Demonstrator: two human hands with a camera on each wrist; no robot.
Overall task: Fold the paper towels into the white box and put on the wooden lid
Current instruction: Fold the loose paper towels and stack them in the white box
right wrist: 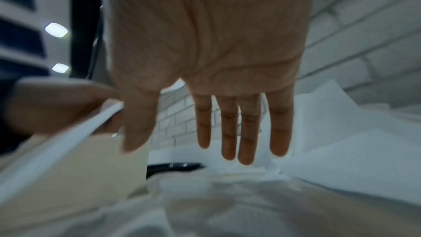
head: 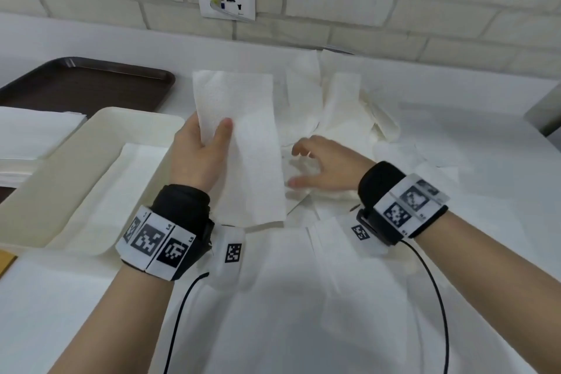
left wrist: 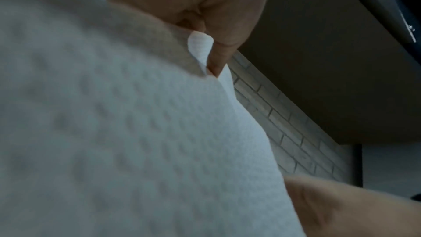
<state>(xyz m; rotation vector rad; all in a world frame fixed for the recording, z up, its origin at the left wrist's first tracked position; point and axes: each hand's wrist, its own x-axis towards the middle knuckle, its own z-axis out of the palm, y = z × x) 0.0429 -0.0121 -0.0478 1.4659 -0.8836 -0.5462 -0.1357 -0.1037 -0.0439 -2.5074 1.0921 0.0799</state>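
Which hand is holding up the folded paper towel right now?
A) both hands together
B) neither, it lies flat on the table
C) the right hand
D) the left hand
D: the left hand pinches the folded paper towel with its thumb on top, while the right hand is open over the loose towels.

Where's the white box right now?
In the head view the white box sits left of centre on the counter, beside the left hand, in front of the brown tray, with paper towel already lying inside.
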